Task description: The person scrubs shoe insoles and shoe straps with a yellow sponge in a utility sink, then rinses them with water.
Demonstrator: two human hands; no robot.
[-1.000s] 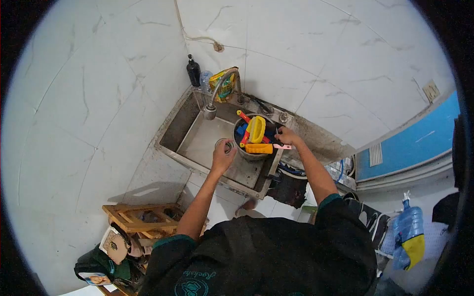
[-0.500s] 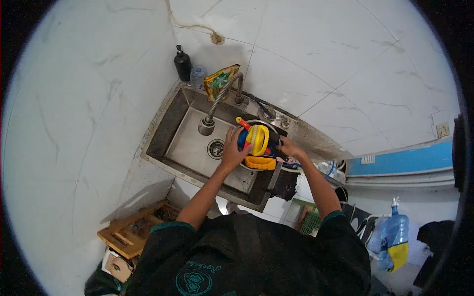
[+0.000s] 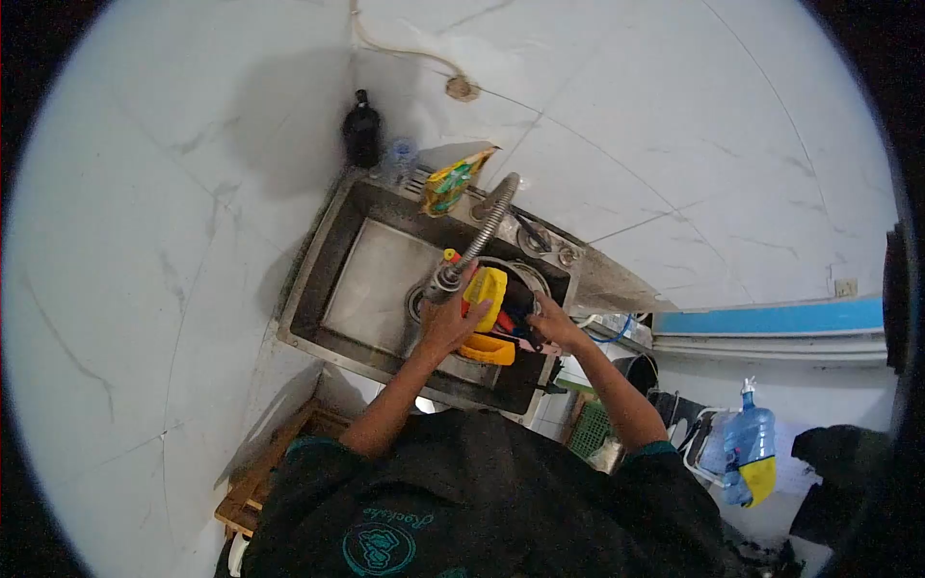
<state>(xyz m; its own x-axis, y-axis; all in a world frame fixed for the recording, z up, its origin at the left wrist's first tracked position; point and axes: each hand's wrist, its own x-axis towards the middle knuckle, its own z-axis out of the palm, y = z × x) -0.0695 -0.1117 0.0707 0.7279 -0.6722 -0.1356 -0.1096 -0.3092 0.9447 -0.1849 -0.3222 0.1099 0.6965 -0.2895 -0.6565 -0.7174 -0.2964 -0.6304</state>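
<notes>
My left hand (image 3: pixel 447 324) is over the sink (image 3: pixel 371 289), its fingers curled round a yellow brush-like piece (image 3: pixel 488 291). Below that sits an orange-yellow block-shaped piece (image 3: pixel 488 350), and a red handle with a yellow tip (image 3: pixel 450 255) pokes up behind. My right hand (image 3: pixel 556 326) is closed at the right of this bunch, against a dark object (image 3: pixel 518 301); what its fingers grip is hidden. The bunch lies in or over a round metal bowl (image 3: pixel 541 274), of which the rim shows. The spray head of the faucet (image 3: pixel 445 280) hangs just above my left hand.
Behind the sink stand a black bottle (image 3: pixel 362 135), a clear plastic bottle (image 3: pixel 400 159) and a yellow-green pouch (image 3: pixel 453 183). At lower left is a wooden piece of furniture (image 3: pixel 260 477). A blue water jug (image 3: pixel 750 443) and a green basket (image 3: pixel 588 429) are at right.
The view has shifted, and the faucet head now overlaps my left hand. Both hands and the bunch sit slightly lower and further left in view.
</notes>
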